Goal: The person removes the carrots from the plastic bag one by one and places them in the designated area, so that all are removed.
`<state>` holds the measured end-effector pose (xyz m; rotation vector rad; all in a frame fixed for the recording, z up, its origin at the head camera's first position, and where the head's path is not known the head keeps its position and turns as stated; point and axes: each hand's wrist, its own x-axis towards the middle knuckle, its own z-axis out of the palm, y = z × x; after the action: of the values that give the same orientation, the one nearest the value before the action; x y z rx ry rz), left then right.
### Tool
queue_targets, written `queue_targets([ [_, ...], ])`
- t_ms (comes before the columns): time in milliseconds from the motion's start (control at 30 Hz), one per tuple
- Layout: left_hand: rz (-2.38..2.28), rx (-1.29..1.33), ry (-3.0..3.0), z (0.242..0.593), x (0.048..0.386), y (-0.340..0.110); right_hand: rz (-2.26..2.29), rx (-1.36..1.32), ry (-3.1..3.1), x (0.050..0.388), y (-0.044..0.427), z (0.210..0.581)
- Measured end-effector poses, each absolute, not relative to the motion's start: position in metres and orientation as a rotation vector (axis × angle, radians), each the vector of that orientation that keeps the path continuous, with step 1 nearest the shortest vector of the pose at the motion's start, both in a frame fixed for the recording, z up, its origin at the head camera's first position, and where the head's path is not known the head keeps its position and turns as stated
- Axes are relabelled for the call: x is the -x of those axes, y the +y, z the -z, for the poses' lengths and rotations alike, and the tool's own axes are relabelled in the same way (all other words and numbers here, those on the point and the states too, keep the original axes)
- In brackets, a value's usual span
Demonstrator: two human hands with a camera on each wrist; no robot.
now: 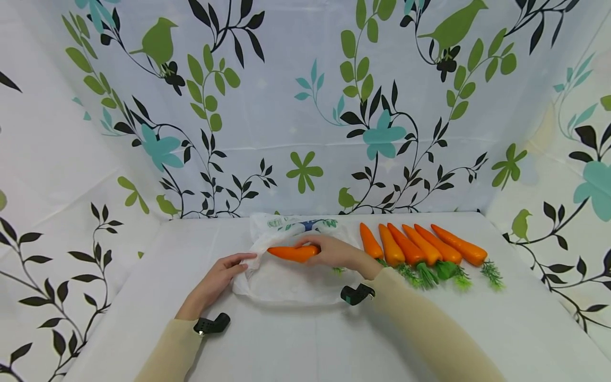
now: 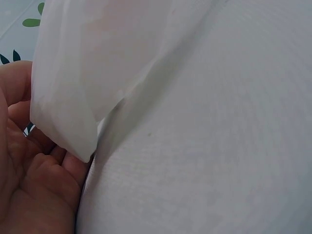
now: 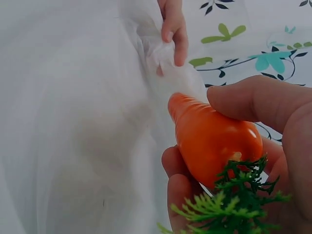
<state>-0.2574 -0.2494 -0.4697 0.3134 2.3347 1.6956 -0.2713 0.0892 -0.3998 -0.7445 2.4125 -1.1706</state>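
Note:
My right hand [image 1: 339,253] grips an orange carrot [image 1: 288,253] over a white plastic bag [image 1: 291,286], its tip pointing left. In the right wrist view the carrot's thick end faces the camera and carries a feathery green top [image 3: 234,200]; my thumb lies over it and my fingers curl beneath. My left hand [image 1: 217,278] holds the left edge of the bag's mouth. Up close in the left wrist view, the thin translucent plastic [image 2: 73,97] hangs in front of the left fingers and partly hides them.
Several more carrots [image 1: 408,248] with green tops lie in a slanted row right of the bag, beside my right forearm. They rest on a white-covered table [image 1: 267,345]. Behind stands a leaf-and-bird patterned curtain [image 1: 267,116], with similar cloth at both sides.

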Motion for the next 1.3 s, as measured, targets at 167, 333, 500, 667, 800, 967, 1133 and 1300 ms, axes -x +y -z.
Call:
queue_targets([
  [167,-1.714,-0.306,2.319,0.469,0.256,-0.249,1.164,0.755,2.436,0.268,0.103,0.396],
  [333,-1.717,-0.301,2.321,0.468,0.256,-0.249,1.152,0.768,2.468,0.265,0.118,0.391],
  [500,-1.721,-0.308,2.323,0.471,0.258,-0.251,1.137,0.773,2.506,0.26,0.136,0.389],
  [667,-1.713,-0.315,2.326,0.473,0.258,-0.251,1.143,0.757,2.522,0.252,0.159,0.39],
  [800,-1.698,-0.309,2.342,0.472,0.258,-0.251,1.129,0.724,2.556,0.243,0.177,0.389],
  [967,-1.697,-0.3,2.353,0.473,0.258,-0.251,1.128,0.685,2.604,0.232,0.2,0.389],
  [1133,-1.713,-0.307,2.337,0.472,0.256,-0.25,1.129,0.648,2.675,0.222,0.222,0.39],
  [1300,-1.718,-0.31,2.333,0.471,0.256,-0.25,1.137,0.6,2.744,0.216,0.246,0.386],
])
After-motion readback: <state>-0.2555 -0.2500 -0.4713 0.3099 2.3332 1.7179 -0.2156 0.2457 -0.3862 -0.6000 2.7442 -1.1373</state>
